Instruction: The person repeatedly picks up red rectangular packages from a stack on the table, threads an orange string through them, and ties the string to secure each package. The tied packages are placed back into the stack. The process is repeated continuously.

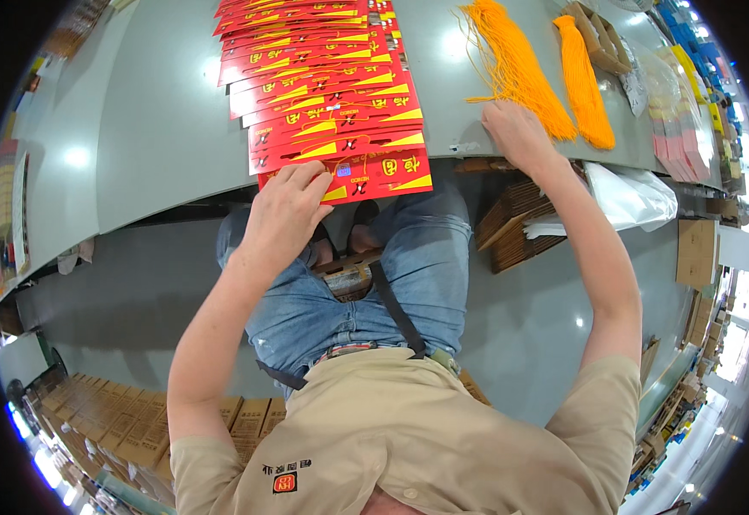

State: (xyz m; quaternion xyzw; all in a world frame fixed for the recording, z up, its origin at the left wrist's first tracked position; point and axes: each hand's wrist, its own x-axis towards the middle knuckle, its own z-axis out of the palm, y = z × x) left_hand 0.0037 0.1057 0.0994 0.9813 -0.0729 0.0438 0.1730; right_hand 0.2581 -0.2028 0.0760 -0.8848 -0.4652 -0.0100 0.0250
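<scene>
Red printed cards (329,93) with yellow wedges and writing lie overlapped in a long row on the grey table. Thin orange cord loops show on several of them. My left hand (287,206) holds the near left corner of the front card (381,177), which juts past the table edge. Its index finger lies on top and the thumb is at the near edge. My right hand (519,132) rests on the table with curled fingers, against the loose ends of an orange cord bundle (516,58). Its fingertips are hidden, so whether it pinches a strand cannot be told.
Another orange cord bundle (583,84) lies farther right, near an open cardboard box (596,38). Stacked pink-and-white packs (674,132) stand at the right. Below the table edge are flattened cardboard (516,219) and a white plastic bag (632,199). Cartons (117,418) stand behind me.
</scene>
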